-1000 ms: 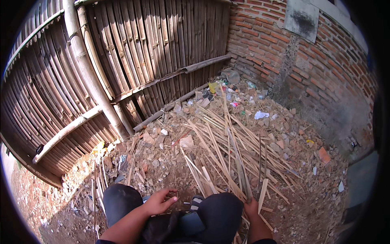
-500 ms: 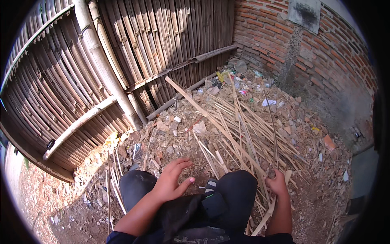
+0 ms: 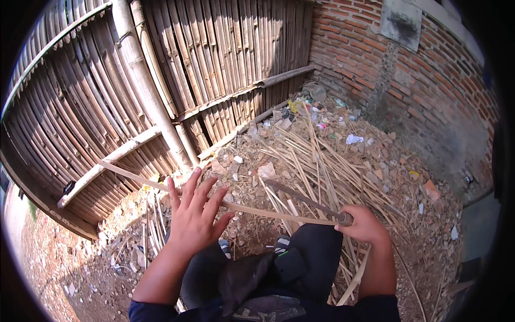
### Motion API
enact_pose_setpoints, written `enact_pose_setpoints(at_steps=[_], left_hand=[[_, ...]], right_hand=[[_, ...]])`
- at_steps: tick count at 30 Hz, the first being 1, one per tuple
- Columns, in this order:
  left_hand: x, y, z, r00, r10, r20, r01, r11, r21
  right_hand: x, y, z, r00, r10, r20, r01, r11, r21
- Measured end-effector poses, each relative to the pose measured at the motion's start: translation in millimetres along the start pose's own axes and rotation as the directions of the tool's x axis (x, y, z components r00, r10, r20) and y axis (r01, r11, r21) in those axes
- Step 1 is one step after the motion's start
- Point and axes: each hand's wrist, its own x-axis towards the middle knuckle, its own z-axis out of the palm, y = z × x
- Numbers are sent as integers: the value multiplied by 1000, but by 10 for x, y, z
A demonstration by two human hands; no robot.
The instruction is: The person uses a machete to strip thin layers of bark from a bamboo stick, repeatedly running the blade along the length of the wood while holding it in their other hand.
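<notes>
My right hand (image 3: 365, 225) is closed round the round-ended handle of a long-bladed knife (image 3: 306, 200), whose dark blade points up and left. Pinched at the same thumb is one end of a long, flat bamboo strip (image 3: 268, 213). It stretches left across my knees, passes behind the fingers of my left hand (image 3: 196, 220), and ends near the bamboo fence. The left hand is open, fingers spread, palm down, and holds nothing; whether it touches the strip I cannot tell. Beyond the knife lies a heap of split bamboo strips (image 3: 343, 172) on the ground.
A bamboo fence (image 3: 220, 48) with a thick post (image 3: 140, 70) rises at the left and back. A brick wall (image 3: 348, 48) closes the right side. Rubble and litter (image 3: 316, 110) cover the ground. More strips (image 3: 153, 231) lie by my left knee, others under my right forearm.
The bamboo strip has swung left, from pointing away to lying across me. The knife's blade has turned leftward. My left hand has risen and moved left, fingers spreading; my right hand has lifted slightly.
</notes>
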Motion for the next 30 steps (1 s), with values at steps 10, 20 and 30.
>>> enact_pose_setpoints(at_steps=[10, 20, 30], left_hand=[[-985, -439, -199, 805, -178, 565, 251, 966, -53], [-2152, -543, -646, 421, -475, 773, 695, 716, 62], [-2691, -632, -760, 239, -517, 822, 826, 554, 108]], right_hand=[[473, -233, 165, 949, -281, -144, 263, 956, -132], [904, -396, 622, 928, -319, -194, 309, 948, -80], [1178, -624, 643, 932, -358, -56, 351, 931, -102]])
